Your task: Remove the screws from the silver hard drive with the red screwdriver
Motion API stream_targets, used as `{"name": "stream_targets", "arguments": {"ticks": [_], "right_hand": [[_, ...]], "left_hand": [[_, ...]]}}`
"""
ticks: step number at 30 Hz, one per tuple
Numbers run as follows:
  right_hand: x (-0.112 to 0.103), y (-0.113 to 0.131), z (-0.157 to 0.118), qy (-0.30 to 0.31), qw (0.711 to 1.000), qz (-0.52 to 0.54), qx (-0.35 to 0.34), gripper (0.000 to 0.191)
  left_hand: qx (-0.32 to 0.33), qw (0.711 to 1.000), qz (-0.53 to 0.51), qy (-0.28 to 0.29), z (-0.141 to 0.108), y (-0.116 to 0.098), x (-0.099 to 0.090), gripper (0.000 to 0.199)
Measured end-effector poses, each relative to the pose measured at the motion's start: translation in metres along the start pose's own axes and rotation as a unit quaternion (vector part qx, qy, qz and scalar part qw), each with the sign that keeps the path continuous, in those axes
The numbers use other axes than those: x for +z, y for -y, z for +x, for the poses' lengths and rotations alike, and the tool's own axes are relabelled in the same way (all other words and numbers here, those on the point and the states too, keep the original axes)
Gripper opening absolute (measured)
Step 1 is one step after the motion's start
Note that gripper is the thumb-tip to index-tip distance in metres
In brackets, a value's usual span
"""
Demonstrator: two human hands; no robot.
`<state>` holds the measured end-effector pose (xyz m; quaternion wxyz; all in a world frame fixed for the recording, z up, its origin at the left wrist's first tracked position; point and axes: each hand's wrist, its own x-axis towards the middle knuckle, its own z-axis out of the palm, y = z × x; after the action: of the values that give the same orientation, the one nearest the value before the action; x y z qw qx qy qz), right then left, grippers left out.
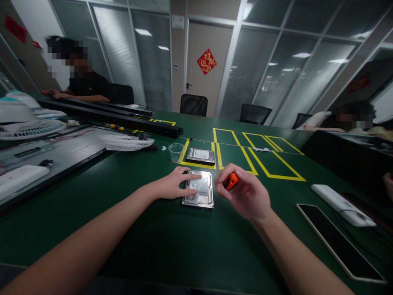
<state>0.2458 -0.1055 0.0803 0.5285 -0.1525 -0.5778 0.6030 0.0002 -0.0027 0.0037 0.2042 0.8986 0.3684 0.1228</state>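
Observation:
A silver hard drive (205, 190) lies on the green table in front of me. My left hand (181, 184) rests on its left side, fingers stretched apart across the top cover. Just right of the drive, my right hand (244, 192) is closed around an orange and black screwdriver (231, 181). Only its handle end shows; the shaft cannot be made out. Behind the first drive, a second hard drive (201, 155) with a white label lies inside a yellow taped frame (218, 157). A clear plastic cup (176, 153) stands beside that frame.
More yellow tape rectangles (285, 177) mark the table to the right. A phone (340, 241) and a white power strip (342, 205) lie at right. Fan parts (125, 142), a metal panel (76, 151) and long black bars (147, 123) occupy the left. People sit at both sides.

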Motion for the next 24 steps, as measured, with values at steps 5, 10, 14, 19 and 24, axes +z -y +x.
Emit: {"name": "stream_targets", "arguments": {"ticks": [5, 10, 14, 19, 24], "right_hand": [[-0.0005, -0.0014, -0.0006, 0.019, 1.000, -0.009, 0.002, 0.025], [0.0002, -0.0030, -0.0011, 0.021, 1.000, -0.002, 0.000, 0.014], [0.0005, -0.0038, -0.0017, 0.021, 1.000, 0.003, 0.007, 0.018], [0.0001, -0.0042, -0.0020, 0.011, 1.000, -0.010, 0.006, 0.018], [-0.0002, -0.0007, -0.0002, -0.002, 1.000, -0.007, 0.002, 0.036]], "left_hand": [[-0.007, 1.000, -0.005, 0.006, -0.0008, -0.0017, -0.0016, 0.070], [-0.002, 1.000, 0.000, 0.000, -0.0003, -0.0014, -0.0013, 0.071], [-0.002, 1.000, 0.006, -0.002, 0.0005, -0.0010, -0.0001, 0.069], [0.004, 1.000, 0.009, -0.003, 0.0004, -0.0010, -0.0001, 0.068], [-0.005, 1.000, 0.001, 0.004, 0.0001, -0.0017, -0.0011, 0.070]]}}
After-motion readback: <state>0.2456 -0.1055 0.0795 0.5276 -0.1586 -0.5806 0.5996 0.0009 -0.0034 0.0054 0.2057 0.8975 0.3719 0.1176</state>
